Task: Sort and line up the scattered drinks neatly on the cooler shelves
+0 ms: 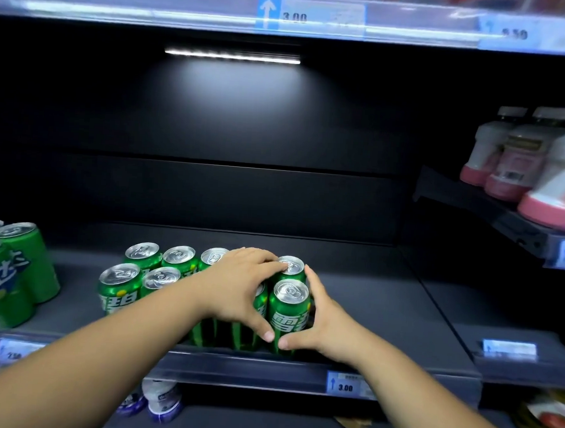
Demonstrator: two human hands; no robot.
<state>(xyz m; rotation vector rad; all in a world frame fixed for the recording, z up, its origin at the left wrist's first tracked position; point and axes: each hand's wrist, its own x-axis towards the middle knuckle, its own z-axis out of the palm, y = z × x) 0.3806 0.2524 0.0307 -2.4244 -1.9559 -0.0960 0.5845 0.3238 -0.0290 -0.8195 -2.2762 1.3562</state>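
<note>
My hands cup a cluster of green aluminium soda cans [161,277] standing upright in two rows on the dark grey cooler shelf [368,305], at 6 o'clock in my view. My left hand [236,290] drapes over the can tops, fingers spread and curved to the back row, thumb down the front. My right hand [321,318] wraps the front-right can [288,316] from 3 o'clock, its thumb curled across the base and almost touching my left thumb. At 8 o'clock stand more green cans with blue-and-white labels [2,282]. At 2 o'clock, pink-and-white plastic bottles [516,162] sit on a tilted shelf.
</note>
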